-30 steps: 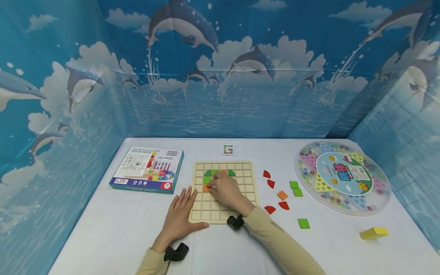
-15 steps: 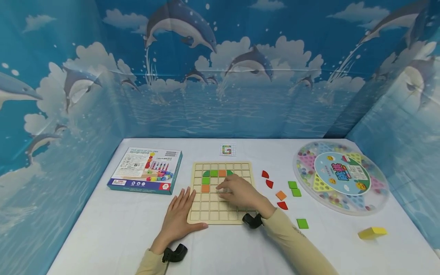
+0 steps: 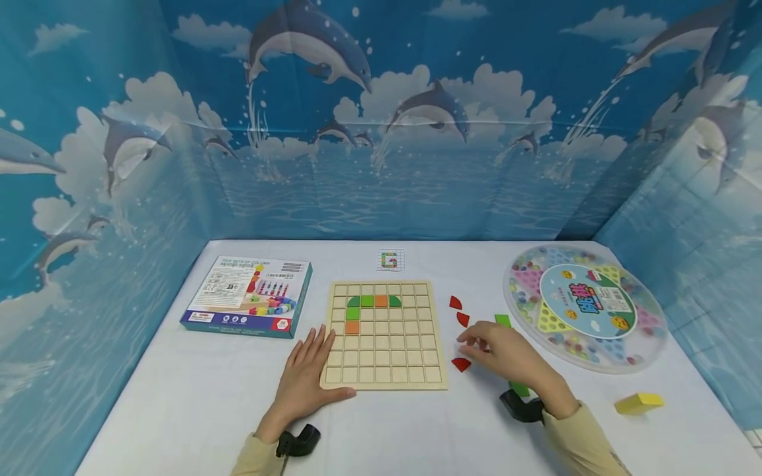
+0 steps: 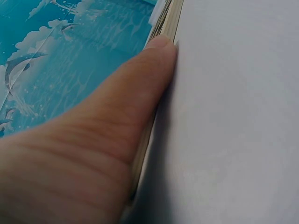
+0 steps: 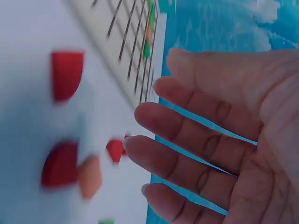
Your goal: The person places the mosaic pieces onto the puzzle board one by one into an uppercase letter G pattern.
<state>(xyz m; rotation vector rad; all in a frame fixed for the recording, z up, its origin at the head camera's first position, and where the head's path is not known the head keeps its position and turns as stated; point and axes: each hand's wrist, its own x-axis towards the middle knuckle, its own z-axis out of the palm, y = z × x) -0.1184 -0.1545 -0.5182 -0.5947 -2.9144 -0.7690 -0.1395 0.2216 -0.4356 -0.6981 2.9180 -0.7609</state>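
A wooden grid board (image 3: 383, 360) lies on the white table. Green squares, orange squares and green quarter-circles sit in its upper left cells, such as an orange tile (image 3: 352, 327). My left hand (image 3: 303, 377) rests at the board's lower left corner, fingers spread, with the thumb (image 4: 126, 102) along its front edge. To the board's right, my right hand (image 3: 506, 354) hovers over loose tiles, fingers relaxed and nothing held. Near its fingertips lie red quarter-circles (image 5: 67, 74) and an orange tile (image 5: 90, 177). In the head view this hand hides some tiles.
A small card with a coloured G-shaped pattern (image 3: 391, 260) lies behind the board. Left of the board is a boxed bead toy (image 3: 247, 297). A round marble-game case (image 3: 586, 307) and a yellow block (image 3: 639, 403) are at the right. A dolphin-print curtain surrounds the table.
My right hand has left the board, where its fingers were at the orange tile in the left column, and moved right over the loose tiles. The left hand stays at the board's corner.
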